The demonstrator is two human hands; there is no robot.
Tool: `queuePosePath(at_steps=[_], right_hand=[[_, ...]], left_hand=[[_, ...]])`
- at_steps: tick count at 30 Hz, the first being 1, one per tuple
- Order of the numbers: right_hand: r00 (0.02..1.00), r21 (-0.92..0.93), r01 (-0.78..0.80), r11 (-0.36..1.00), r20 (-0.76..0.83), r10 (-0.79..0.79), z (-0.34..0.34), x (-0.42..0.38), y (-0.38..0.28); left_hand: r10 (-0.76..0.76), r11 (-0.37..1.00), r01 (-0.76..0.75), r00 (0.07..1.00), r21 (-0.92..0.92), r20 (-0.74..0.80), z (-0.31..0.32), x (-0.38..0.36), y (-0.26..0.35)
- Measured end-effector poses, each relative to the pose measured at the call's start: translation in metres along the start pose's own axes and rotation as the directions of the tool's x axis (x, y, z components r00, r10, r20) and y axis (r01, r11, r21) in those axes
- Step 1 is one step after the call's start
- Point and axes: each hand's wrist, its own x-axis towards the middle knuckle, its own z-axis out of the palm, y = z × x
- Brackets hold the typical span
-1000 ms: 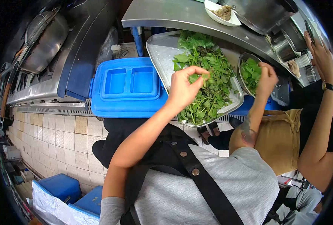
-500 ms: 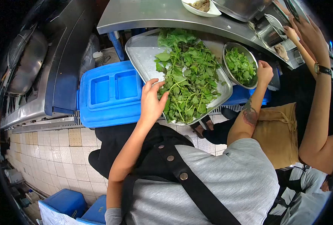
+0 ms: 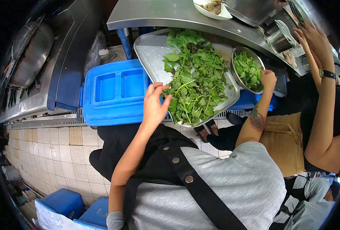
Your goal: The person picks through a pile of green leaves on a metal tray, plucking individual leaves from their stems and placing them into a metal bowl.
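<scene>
Leafy green stems (image 3: 194, 84) are heaped across a metal tray (image 3: 150, 48). My left hand (image 3: 154, 103) is at the tray's near left edge beside the heap, thumb apart from its curved fingers. It holds nothing I can see. To the right of the tray, a metal bowl (image 3: 235, 51) contains loose green leaves (image 3: 247, 69). My right hand (image 3: 268, 79) is closed at the bowl's right rim, fingers curled together. Whatever they may hold is hidden.
Left of the tray sits a blue lidded bin (image 3: 114, 92). A steel counter (image 3: 154, 13) along the back carries a white dish of food (image 3: 214, 8) and a metal pot (image 3: 275, 36). A co-worker (image 3: 323, 115) stands close on the right. A stove with a wok (image 3: 32, 57) is at left.
My right hand has come down and in towards the bowl's rim, still closed. My left hand keeps nearly the same pose by the leaves. The view has shifted slightly.
</scene>
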Motion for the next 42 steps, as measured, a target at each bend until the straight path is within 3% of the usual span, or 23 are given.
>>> queuePosePath(at_steps=[3, 6, 9, 11, 15, 19, 27, 30, 31, 34, 36, 38, 42], right_hand=[[0.969, 0.064, 0.204, 0.977, 0.131, -0.211, -0.001, -0.025, -0.021], [0.88, 0.337, 0.313, 0.888, 0.25, -0.405, -0.007, -0.073, -0.082], [0.737, 0.425, 0.369, 0.826, 0.408, -0.539, -0.015, -0.118, -0.141], [0.648, 0.458, 0.403, 0.792, 0.469, -0.6, -0.017, -0.14, -0.167], [0.575, 0.476, 0.424, 0.77, 0.515, -0.635, -0.018, -0.16, -0.19], [0.587, 0.479, 0.416, 0.773, 0.507, -0.631, -0.012, -0.162, -0.189], [0.577, 0.357, 0.483, 0.8, 0.558, -0.597, -0.011, -0.156, -0.185], [0.629, 0.274, 0.49, 0.828, 0.547, -0.553, -0.011, -0.146, -0.171], [0.646, 0.235, 0.5, 0.834, 0.54, -0.539, -0.01, -0.142, -0.165], [0.681, 0.155, 0.496, 0.854, 0.541, -0.493, -0.006, -0.132, -0.147], [0.696, 0.13, 0.485, 0.865, 0.542, -0.471, -0.007, -0.131, -0.139], [0.722, 0.218, 0.442, 0.87, 0.49, -0.489, 0.008, -0.125, -0.127], [0.794, 0.352, 0.382, 0.854, 0.348, -0.499, 0.019, -0.122, -0.13]], left_hand=[[-0.004, 1.0, 0.004, 0.999, -0.01, -0.046, -0.004, -0.005, 0.002], [-0.013, 1.0, 0.01, 0.996, -0.03, -0.091, -0.002, -0.01, 0.001], [-0.17, 0.985, 0.165, 0.977, -0.052, -0.127, 0.004, -0.016, -0.001], [-0.27, 0.957, 0.262, 0.962, -0.127, -0.05, 0.01, -0.021, -0.011], [-0.401, 0.9, 0.407, 0.913, -0.156, 0.071, 0.014, -0.024, -0.016], [-0.444, 0.874, 0.465, 0.883, -0.145, 0.155, 0.016, -0.026, -0.012], [-0.399, 0.91, 0.411, 0.904, -0.053, 0.152, 0.016, -0.033, -0.007], [-0.527, 0.815, 0.561, 0.822, -0.148, 0.214, 0.023, -0.036, -0.013], [-0.507, 0.8, 0.55, 0.834, -0.241, 0.219, 0.025, -0.037, -0.017], [-0.524, 0.797, 0.557, 0.83, -0.231, 0.193, 0.022, -0.036, -0.02], [-0.505, 0.83, 0.513, 0.858, -0.218, 0.096, 0.011, -0.037, -0.021], [-0.474, 0.864, 0.464, 0.88, -0.195, -0.004, 0.002, -0.04, -0.025], [-0.539, 0.811, 0.484, 0.837, -0.33, -0.095, -0.004, -0.047, -0.043]])
